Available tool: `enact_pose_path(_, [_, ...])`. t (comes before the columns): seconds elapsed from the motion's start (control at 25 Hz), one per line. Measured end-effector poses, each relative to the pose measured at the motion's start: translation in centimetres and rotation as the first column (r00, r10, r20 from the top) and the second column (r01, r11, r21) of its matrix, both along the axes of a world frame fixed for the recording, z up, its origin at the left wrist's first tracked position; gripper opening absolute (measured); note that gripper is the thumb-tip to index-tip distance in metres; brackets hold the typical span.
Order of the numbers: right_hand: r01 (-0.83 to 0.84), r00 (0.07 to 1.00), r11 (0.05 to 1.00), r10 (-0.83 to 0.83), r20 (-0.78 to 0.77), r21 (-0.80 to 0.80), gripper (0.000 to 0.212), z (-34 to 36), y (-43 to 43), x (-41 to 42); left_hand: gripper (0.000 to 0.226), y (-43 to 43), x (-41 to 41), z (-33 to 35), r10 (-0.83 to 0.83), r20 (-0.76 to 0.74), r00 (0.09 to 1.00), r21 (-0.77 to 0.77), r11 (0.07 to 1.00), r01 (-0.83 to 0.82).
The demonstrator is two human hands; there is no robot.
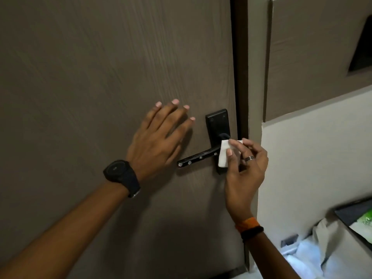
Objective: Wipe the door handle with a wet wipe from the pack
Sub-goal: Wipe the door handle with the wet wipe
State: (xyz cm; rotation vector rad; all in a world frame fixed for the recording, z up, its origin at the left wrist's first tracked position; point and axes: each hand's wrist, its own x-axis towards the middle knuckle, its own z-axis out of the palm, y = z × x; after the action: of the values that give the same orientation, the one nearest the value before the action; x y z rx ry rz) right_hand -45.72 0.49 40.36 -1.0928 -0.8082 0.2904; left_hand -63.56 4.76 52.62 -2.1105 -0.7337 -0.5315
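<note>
A black lever door handle (198, 158) with small silver studs sticks out to the left from a black backplate (217, 122) on a brown wood-grain door (90, 77). My right hand (244, 168) pinches a folded white wet wipe (223, 154) between thumb and fingers and presses it on the handle where the lever meets the plate. My left hand (156, 139) lies flat on the door with fingers spread, just left of the handle and above its free end. A green and white pack (364, 224) shows at the lower right edge, blurred.
The dark door frame (239, 67) runs down right of the handle, with a white wall (312, 158) beyond it. A dark tray-like surface (351, 214) and crumpled pale fabric or bags (314, 254) sit at the lower right.
</note>
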Motion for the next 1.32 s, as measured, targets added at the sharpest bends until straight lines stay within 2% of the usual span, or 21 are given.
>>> enact_pose_path(0.16, [0.153,0.988,0.988,-0.153,-0.001,0.031,0.029,-1.8,1.6,-1.7,0.055,3.9,-1.7,0.6,0.102,-0.201,0.974,0.204,0.977,-0.060])
enact_pose_path(0.24, [0.187,0.975,0.980,-0.194,0.112,0.074,0.039,-2.9,2.2,-3.2,0.057,4.6,-1.9,0.1,0.128,-0.224,0.966,0.267,0.962,-0.066])
enact_pose_path(0.32, [0.152,0.951,0.985,-0.168,0.260,0.078,0.056,-4.0,2.9,-4.9,0.057,4.8,-1.7,-0.2,0.135,-0.219,0.966,0.291,0.954,-0.068])
enact_pose_path(0.44, [0.090,0.908,0.992,-0.116,0.402,0.084,0.082,-5.1,4.0,-7.1,0.058,4.9,-1.7,-0.2,0.151,-0.224,0.963,0.318,0.945,-0.074])
enact_pose_path(0.64, [0.070,0.703,0.985,-0.162,0.693,0.159,0.085,-7.4,4.5,-8.7,0.057,5.0,-1.6,-0.3,0.131,-0.228,0.965,0.324,0.945,-0.051])
enact_pose_path(0.72, [0.144,0.707,0.977,-0.215,0.674,0.160,0.085,-7.5,5.4,-7.1,0.057,5.0,-1.6,-0.4,0.126,-0.217,0.968,0.336,0.941,-0.047])
enact_pose_path(0.84, [0.162,0.799,0.976,-0.214,0.562,0.142,0.087,-6.8,6.0,-6.6,0.057,5.1,-1.4,-0.4,0.121,-0.218,0.968,0.352,0.935,-0.037])
enact_pose_path(0.88, [0.119,0.784,0.981,-0.189,0.592,0.156,0.088,-6.9,5.6,-7.7,0.056,5.1,-1.4,-0.3,0.117,-0.217,0.969,0.349,0.937,-0.035])
enact_pose_path(0.96, [0.013,0.687,0.987,-0.127,0.716,0.162,0.090,-7.8,4.6,-10.2,0.055,5.1,-1.4,-0.3,0.119,-0.207,0.971,0.351,0.936,-0.040])
enact_pose_path(1.04, [0.010,0.613,0.984,-0.147,0.776,0.179,0.087,-8.5,4.4,-10.5,0.055,5.2,-1.4,-0.5,0.120,-0.201,0.972,0.348,0.937,-0.043])
enact_pose_path(1.08, [0.051,0.614,0.981,-0.178,0.769,0.186,0.085,-8.4,4.7,-9.7,0.055,5.2,-1.5,-0.5,0.119,-0.197,0.973,0.347,0.937,-0.045])
enact_pose_path(1.16, [0.145,0.692,0.977,-0.213,0.690,0.157,0.083,-7.8,5.5,-8.1,0.054,5.1,-1.4,-0.5,0.116,-0.191,0.975,0.346,0.937,-0.044])
enact_pose_path(1.24, [0.157,0.754,0.977,-0.211,0.622,0.142,0.085,-7.4,5.6,-8.0,0.054,5.1,-1.4,-0.5,0.112,-0.186,0.976,0.338,0.940,-0.044])
enact_pose_path(1.32, [0.094,0.713,0.982,-0.180,0.678,0.162,0.088,-7.6,5.2,-9.6,0.054,5.1,-1.3,-0.5,0.108,-0.186,0.977,0.336,0.941,-0.040])
